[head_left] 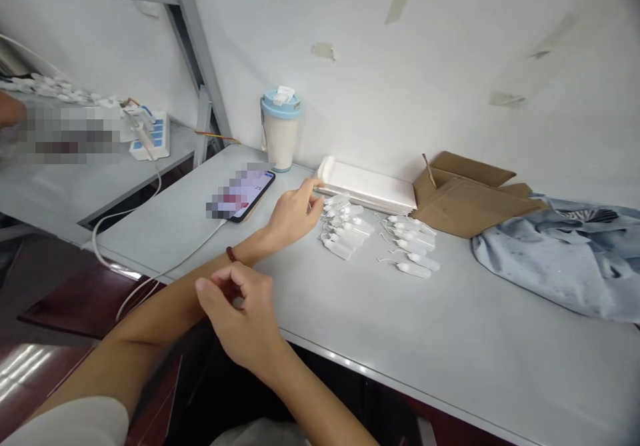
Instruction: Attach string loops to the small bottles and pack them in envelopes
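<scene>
My left hand, with a bead bracelet on its wrist, reaches across the grey table. Its fingertips are pinched together at the near left corner of a stack of white trays, right above a cluster of small white plastic tubes. What the pinch holds is hidden. A second group of the same tubes with thin wire tails lies to the right. My right hand hovers at the table's front edge, fingers curled loosely inward, with nothing visible in it.
A phone on a white charging cable lies left of my left hand, with a blue-lidded cup behind it. A flattened cardboard box and a blue-grey cloth sit to the right. A power strip rests on the neighbouring bench.
</scene>
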`<act>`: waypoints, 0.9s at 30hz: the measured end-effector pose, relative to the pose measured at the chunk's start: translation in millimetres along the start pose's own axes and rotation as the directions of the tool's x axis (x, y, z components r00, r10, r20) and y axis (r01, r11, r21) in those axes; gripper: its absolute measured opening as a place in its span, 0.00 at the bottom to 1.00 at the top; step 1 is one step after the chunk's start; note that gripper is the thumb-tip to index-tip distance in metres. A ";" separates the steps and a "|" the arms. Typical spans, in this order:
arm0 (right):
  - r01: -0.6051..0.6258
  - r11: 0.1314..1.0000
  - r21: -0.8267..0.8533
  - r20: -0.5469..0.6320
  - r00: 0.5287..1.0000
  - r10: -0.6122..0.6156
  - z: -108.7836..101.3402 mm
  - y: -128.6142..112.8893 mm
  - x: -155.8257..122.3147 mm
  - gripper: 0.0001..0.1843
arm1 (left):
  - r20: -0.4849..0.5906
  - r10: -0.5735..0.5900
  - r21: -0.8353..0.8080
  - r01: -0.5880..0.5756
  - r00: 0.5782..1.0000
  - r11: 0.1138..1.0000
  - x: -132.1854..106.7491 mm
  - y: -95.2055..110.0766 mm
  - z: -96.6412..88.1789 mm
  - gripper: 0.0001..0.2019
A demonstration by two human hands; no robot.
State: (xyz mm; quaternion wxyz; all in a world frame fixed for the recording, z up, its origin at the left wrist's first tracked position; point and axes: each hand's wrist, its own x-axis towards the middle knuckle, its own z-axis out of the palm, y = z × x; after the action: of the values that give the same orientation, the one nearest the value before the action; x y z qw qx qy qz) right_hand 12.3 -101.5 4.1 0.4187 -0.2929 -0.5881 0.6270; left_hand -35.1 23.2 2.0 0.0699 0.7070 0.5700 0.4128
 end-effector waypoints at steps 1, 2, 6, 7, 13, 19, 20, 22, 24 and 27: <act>0.005 1.000 -0.026 -0.006 1.000 -0.005 -7.1 -1.1 -1.7 0.11 | -0.002 0.008 0.000 -0.008 1.000 1.000 0.0 -0.5 -0.1 0.13; 0.023 0.998 -0.064 -0.021 0.999 -0.025 -15.6 -2.1 -3.3 0.12 | -0.007 0.016 0.004 -0.016 1.000 1.000 0.0 -0.9 -0.2 0.13; 0.084 0.968 -0.235 -0.103 0.988 -0.111 -61.7 -7.7 -8.3 0.12 | 0.004 0.048 0.015 -0.048 0.999 0.999 -0.1 -0.2 -0.8 0.10; 0.094 0.955 -0.283 -0.128 0.982 -0.135 -75.8 -10.3 -9.3 0.12 | 0.024 0.056 0.013 -0.057 0.998 0.998 -0.5 0.5 -0.7 0.09; 0.008 0.696 -0.718 -0.086 0.991 -0.101 -170.6 -35.9 -16.0 0.09 | 0.168 0.143 0.050 -0.154 0.975 0.987 -6.0 4.5 2.7 0.09; -0.149 0.334 -0.931 -0.163 0.987 -0.012 -245.9 -52.1 -15.9 0.06 | 0.318 0.261 0.087 -0.303 0.911 0.949 -9.8 5.1 6.3 0.08; -0.174 0.287 -0.942 -0.177 0.984 0.016 -254.1 -52.5 -15.1 0.06 | 0.346 0.278 0.101 -0.330 0.896 0.938 -9.9 4.8 6.9 0.08; -0.191 0.244 -0.951 -0.185 0.982 0.046 -266.7 -51.4 -13.9 0.05 | 0.391 0.298 0.117 -0.368 0.871 0.922 -9.7 4.1 8.1 0.08; -0.171 0.264 -0.949 -0.165 0.985 0.043 -275.2 -48.2 -14.5 0.05 | 0.412 0.304 0.127 -0.385 0.859 0.914 -9.6 3.7 9.3 0.08; -0.147 0.300 -0.943 -0.151 0.989 0.013 -282.1 -42.8 -19.4 0.06 | 0.384 0.300 0.142 -0.377 0.873 0.915 -10.8 4.2 10.8 0.08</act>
State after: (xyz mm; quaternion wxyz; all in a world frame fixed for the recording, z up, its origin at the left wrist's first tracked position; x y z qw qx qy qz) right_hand 271.8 18.6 5.2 0.1664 -0.5474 -0.8041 0.1615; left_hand -24.9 16.5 -8.1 0.0219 0.8621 0.4552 0.2215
